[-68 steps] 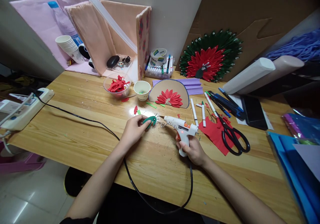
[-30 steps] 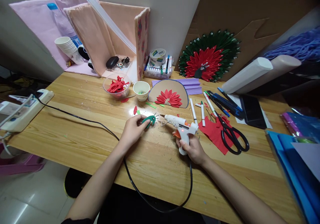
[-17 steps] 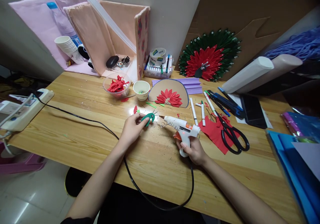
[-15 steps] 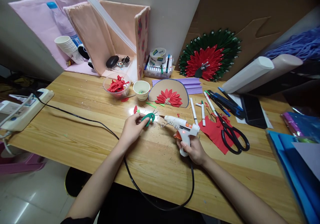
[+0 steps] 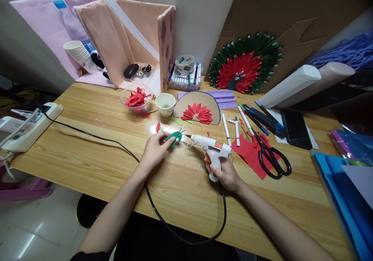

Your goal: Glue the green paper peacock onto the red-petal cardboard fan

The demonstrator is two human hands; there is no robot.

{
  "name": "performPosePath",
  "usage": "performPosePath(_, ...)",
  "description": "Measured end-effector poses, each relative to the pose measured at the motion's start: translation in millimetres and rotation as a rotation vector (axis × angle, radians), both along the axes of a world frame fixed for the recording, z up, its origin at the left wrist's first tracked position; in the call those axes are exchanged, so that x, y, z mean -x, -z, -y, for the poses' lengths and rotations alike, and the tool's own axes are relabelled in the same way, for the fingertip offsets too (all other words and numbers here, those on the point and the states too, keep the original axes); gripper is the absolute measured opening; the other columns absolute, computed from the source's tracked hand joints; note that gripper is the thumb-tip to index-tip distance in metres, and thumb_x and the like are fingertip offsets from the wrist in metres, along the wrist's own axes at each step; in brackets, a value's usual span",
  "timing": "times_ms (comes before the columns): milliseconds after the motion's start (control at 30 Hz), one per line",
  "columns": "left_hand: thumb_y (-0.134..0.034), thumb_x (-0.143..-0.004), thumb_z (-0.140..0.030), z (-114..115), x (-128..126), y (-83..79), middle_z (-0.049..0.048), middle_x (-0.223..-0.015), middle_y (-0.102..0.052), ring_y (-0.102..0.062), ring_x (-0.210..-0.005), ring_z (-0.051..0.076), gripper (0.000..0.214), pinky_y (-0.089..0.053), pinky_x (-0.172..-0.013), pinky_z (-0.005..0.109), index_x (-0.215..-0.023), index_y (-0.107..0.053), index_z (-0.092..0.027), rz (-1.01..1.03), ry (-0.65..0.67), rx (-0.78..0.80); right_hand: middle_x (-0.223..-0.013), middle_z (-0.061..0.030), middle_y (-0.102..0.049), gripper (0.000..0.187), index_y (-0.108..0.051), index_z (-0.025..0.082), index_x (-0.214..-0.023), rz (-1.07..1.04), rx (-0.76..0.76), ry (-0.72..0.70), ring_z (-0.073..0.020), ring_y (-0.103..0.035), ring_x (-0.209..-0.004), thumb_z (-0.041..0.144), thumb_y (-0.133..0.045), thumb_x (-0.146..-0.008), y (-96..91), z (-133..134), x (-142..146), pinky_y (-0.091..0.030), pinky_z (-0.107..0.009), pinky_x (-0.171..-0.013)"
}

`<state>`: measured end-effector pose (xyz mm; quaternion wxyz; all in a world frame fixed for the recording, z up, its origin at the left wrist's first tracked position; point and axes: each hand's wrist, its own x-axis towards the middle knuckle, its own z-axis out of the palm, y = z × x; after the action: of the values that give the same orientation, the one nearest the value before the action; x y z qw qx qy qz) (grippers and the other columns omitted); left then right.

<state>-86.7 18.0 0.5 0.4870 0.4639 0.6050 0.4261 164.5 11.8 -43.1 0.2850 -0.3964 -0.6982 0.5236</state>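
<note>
Pinched in my left hand (image 5: 157,146) is a small green bird-shaped cutout (image 5: 175,138) with a round eye and thin dark strands on its head. My right hand (image 5: 225,172) grips the handle of a white hot glue gun (image 5: 210,146), its small light glowing red. The nozzle points left, very close to the strands; I cannot tell whether they touch. Just beyond the cutout lies a tan half-round card (image 5: 182,105) with red petals (image 5: 198,113) fanned along its lower edge.
Behind my left hand stand a paper cup (image 5: 165,105) and a clear bowl (image 5: 122,100) of red scraps. Black scissors (image 5: 272,158) rest on red paper (image 5: 247,158) at right, near several markers (image 5: 225,129). The black cord (image 5: 151,204) loops over the table's front edge.
The green cutout and the glue gun's nozzle are slightly closer together. Both hands keep their grips, and the rest looks the same.
</note>
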Motion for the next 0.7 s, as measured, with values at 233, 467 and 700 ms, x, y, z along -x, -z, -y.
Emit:
performPosePath(233,-0.063,-0.076,-0.037,0.8,-0.3,-0.6,0.007,-0.081,-0.069,-0.06,-0.069,0.015,0.025,-0.045,-0.062,0.025,-0.084,-0.065,-0.013,0.0,0.0,-0.008,-0.065,0.0004,-0.048,0.027,-0.053,0.017,-0.088,-0.043,0.022,-0.052,-0.0124,-0.043,-0.053,0.043,-0.046,-0.084,2.1,-0.8,-1.9,-0.036,-0.025,-0.048)
performPosePath(467,-0.064,-0.074,-0.038,0.5,-0.4,-0.6,0.0063,-0.081,-0.07,-0.061,-0.068,0.015,0.027,-0.046,-0.062,0.025,-0.086,-0.066,-0.014,0.017,-0.014,0.002,-0.068,-0.0002,-0.048,0.026,-0.052,0.017,-0.087,-0.042,0.015,-0.049,-0.0128,-0.045,-0.056,0.042,-0.046,-0.085,2.1,-0.8,-2.3,-0.037,-0.025,-0.05)
performPosePath(700,-0.064,-0.074,-0.039,0.8,-0.6,-2.4,0.0062,-0.08,-0.07,-0.06,-0.067,0.015,0.027,-0.045,-0.062,0.025,-0.084,-0.066,-0.013,0.014,-0.012,-0.002,-0.066,0.0001,-0.048,0.025,-0.052,0.017,-0.086,-0.04,0.011,-0.054,-0.0127,-0.044,-0.055,0.041,-0.046,-0.084,0.5,-0.8,-1.6,-0.037,-0.025,-0.05)
